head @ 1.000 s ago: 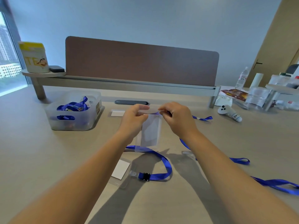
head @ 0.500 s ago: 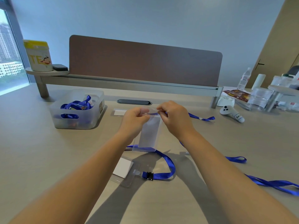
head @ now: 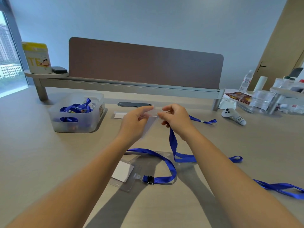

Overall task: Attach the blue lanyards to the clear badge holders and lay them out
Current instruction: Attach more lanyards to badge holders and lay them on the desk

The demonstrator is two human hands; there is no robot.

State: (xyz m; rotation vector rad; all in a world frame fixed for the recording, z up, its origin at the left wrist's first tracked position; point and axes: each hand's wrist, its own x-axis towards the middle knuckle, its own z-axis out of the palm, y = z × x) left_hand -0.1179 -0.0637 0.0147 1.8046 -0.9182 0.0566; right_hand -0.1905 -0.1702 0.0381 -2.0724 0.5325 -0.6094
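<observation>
The clear badge holder (head: 148,120) is pinched by the left hand (head: 134,124) above the finished badge (head: 125,174); the lanyard (head: 173,143) end is gripped by the right hand (head: 175,118). The slot should be held taut (clasp hidden) while the strap is fed through.

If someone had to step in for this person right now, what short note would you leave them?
Left hand: pinching the top of a clear badge holder held above the table.
Right hand: gripping the end of a blue lanyard at the holder's top edge; whether it is attached yet cannot be seen.
Done: one finished badge lies flat near the person.
Left: another holder beyond the hands, loose lanyards on the right, more in the bin.
</observation>
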